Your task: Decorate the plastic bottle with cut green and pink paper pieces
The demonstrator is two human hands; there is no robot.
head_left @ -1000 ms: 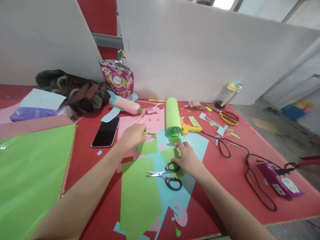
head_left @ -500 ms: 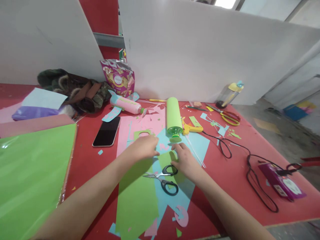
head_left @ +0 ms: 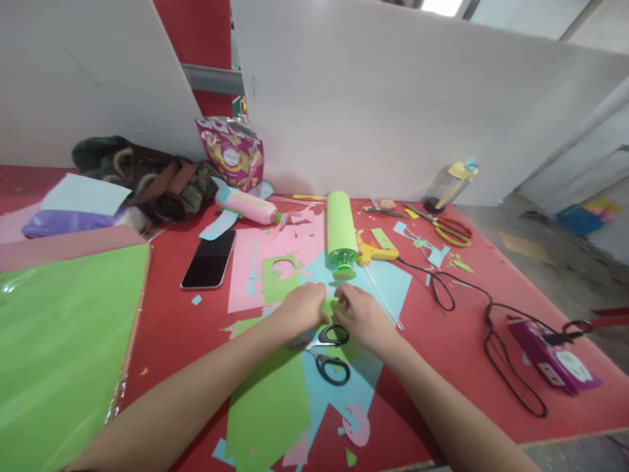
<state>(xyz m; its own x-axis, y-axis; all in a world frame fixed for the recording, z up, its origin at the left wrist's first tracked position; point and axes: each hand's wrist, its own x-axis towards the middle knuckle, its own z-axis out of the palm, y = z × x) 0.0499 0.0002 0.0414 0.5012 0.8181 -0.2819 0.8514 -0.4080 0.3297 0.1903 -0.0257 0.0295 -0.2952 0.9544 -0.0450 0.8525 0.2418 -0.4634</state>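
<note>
Between my hands is a small piece of green paper (head_left: 336, 305), mostly hidden by my fingers. My left hand (head_left: 305, 309) is closed, its fingertips at the left edge of that piece. From the other side my right hand (head_left: 364, 317) pinches it with bent fingers. Just below lie black-handled scissors (head_left: 324, 357), their blades partly covered by my left hand. They rest over a large green sheet (head_left: 268, 400) and a blue sheet (head_left: 363, 364). Beyond my hands a green paper-wrapped bottle (head_left: 341, 226) lies with its neck toward me. A green sheet with a round hole (head_left: 275, 288) lies left of it.
A yellow glue gun (head_left: 381, 254) has a cord running to a purple power strip (head_left: 555, 357). A phone (head_left: 209, 259) lies left, near a pink decorated bottle (head_left: 248, 205). Red-and-yellow-handled scissors (head_left: 452, 233) and paper scraps (head_left: 425, 246) lie right.
My left hand has moved right and slightly toward me, close to my right hand, uncovering the holed green sheet and covering the scissor blades. My right hand has barely shifted.
</note>
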